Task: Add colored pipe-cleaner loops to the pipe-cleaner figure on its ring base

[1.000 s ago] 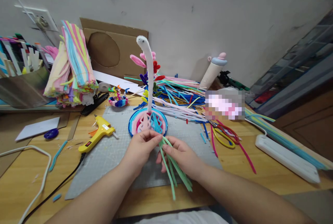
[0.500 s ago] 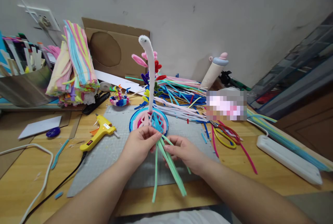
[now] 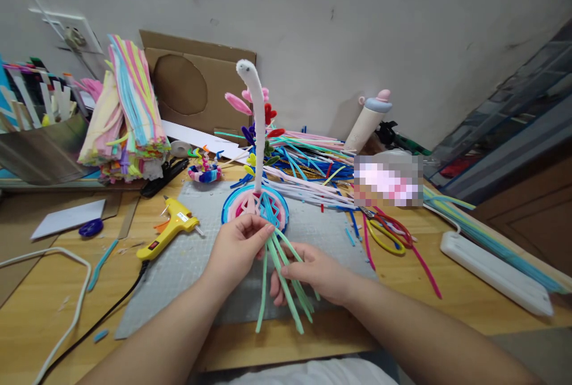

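Several pipe cleaners, light green in their lower part, hang fanned out toward the table's front edge. My left hand is closed, pinching the bundle at its top between thumb and fingers. Light blue pipe cleaners run up from that pinch over the round base. Lower down, my right hand has its fingers closed around some green strands, its fingertips partly hidden behind them. Just beyond both hands stands the round blue and pink base, with a tall white fuzzy stem rising from it, bent at the top.
A yellow glue gun lies left on the grey cutting mat. Scissors and a white power strip lie to the right. Behind are loose pipe cleaners, a bottle and cardboard.
My right hand has shifted slightly left and down among the green strands. Their lower ends have swung left and spread apart. My left hand keeps its pinch nearly in place.
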Tool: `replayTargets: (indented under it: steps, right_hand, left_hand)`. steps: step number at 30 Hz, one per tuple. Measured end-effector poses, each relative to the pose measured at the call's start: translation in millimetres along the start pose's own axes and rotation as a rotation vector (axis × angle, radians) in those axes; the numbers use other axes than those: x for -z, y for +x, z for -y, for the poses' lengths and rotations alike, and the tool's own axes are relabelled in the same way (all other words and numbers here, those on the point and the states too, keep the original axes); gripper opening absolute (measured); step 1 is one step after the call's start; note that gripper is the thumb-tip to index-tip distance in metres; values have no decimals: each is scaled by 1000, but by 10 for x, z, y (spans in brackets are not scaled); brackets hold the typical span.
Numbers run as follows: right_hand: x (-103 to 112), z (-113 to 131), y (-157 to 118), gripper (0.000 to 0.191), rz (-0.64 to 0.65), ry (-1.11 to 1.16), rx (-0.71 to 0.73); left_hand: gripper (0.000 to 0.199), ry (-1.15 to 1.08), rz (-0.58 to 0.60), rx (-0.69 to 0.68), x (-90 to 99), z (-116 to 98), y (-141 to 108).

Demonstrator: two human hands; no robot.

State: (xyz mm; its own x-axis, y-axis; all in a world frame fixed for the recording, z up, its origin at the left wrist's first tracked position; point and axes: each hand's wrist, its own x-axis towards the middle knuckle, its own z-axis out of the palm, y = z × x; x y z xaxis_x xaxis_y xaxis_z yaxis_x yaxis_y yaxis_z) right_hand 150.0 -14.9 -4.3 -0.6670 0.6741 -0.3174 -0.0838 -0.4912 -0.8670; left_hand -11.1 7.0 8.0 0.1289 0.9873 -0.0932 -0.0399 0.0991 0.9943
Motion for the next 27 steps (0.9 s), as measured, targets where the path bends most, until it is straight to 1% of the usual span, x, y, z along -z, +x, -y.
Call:
replayTargets:
  steps: [3,6,8,11,15,19,21,23,25,27]
  right_hand:
    - [11,-27,2,27,11,41,-36]
    - [29,-56,13,28,-31,34,10]
    - [44,-76,27,28,-16,56,37]
    - [57,-98,46,29,18,130,30]
    - [39,-88,46,30,-61,96,9]
    - [14,-66,33,32,-81,44,-24]
    - [15,-79,39,33,-107,0,6]
    - [24,-107,50,33,-162,-33,57]
    - [36,-132,59,33,-203,-32,97]
    - [45,-136,57,32,-207,-7,119]
  left_hand:
    - [24,-19,11,23,19,-4,14]
    - [24,-27,23,43,20,6,19]
    - [24,-23,35,47,12,15,16]
    - [24,-1,56,44,0,25,7]
    - [23,46,60,56,-3,37,-5]
    - [24,50,87,88,-3,46,-6]
    - [24,48,98,96,-4,44,-4]
    - [25,54,94,96,-4,36,-3]
    - [26,68,83,98,-1,25,-4]
    - [26,74,82,102,3,14,-5]
